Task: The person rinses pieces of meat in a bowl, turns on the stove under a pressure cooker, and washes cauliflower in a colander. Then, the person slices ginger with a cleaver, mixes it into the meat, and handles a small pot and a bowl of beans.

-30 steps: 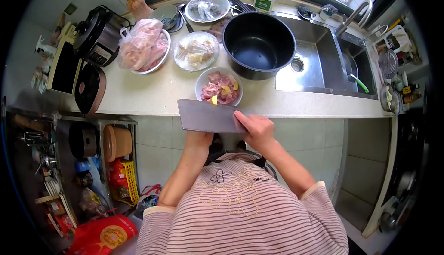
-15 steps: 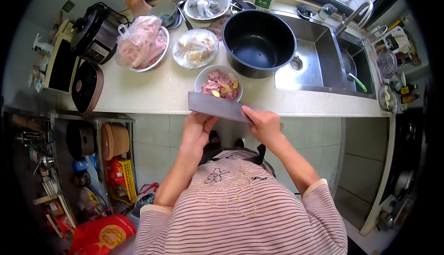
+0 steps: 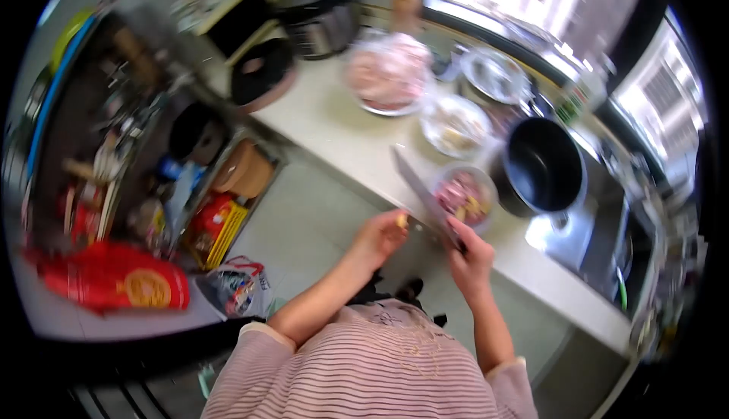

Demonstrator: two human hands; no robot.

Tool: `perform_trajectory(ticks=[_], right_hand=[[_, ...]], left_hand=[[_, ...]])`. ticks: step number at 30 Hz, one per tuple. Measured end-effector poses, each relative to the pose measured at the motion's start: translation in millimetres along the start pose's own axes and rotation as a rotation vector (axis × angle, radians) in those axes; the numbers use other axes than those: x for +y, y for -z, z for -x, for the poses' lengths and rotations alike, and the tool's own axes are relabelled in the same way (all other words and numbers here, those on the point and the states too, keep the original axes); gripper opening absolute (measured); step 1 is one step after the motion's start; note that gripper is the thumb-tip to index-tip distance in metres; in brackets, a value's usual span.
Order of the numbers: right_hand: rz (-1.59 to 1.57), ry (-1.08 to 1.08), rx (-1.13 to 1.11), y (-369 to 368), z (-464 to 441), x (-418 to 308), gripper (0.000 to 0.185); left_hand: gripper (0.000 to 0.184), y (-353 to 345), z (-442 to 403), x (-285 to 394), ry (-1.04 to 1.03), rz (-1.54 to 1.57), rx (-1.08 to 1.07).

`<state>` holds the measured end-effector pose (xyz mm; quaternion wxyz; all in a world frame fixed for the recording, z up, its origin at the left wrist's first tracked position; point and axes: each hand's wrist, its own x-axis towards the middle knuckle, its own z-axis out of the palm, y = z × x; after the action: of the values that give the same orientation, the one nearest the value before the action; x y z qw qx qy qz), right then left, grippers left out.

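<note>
My right hand is closed round the handle of a kitchen knife. Its wide blade points up and to the left, beside a white bowl near the counter's front edge. Chunks of raw meat and yellow slices that look like ginger lie in that bowl. To the left, in front of the counter edge, my left hand pinches a small yellow piece of ginger in its fingertips. Blade and ginger are apart. Motion blurs the view.
Right of the bowl stands a large black pot, with the sink beyond. Behind are a plastic-covered plate and a pink bagged heap in a bowl. An electric cooker and shelves are on the left.
The view has swung left and tilted. My left hand has come away from the knife and shows a ginger piece. The blade has turned from lying crosswise to pointing away from me.
</note>
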<state>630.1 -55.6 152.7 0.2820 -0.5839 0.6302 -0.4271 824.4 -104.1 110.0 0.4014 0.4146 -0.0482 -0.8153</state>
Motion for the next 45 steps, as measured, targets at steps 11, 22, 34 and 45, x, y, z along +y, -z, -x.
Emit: perform_trajectory(ticks=[11, 22, 34, 45], right_hand=[[-0.006, 0.077, -0.209, -124, -36, -110, 0.039], [0.14, 0.873, -0.247, -404, -147, -348, 0.029], [0.742, 1.592, 0.496, -531, -295, -602, 0.038], [1.18, 1.896, 0.714, -600, -348, -675, 0.037]], left_hand=[[0.021, 119, 28, 105, -0.279, 0.1, 0.098], [0.015, 399, 157, 426, -1.148, 0.304, 0.718], [0.027, 498, 218, 634, -1.436, 0.087, 0.973], [0.047, 494, 202, 692, -1.421, -0.554, 1.369]])
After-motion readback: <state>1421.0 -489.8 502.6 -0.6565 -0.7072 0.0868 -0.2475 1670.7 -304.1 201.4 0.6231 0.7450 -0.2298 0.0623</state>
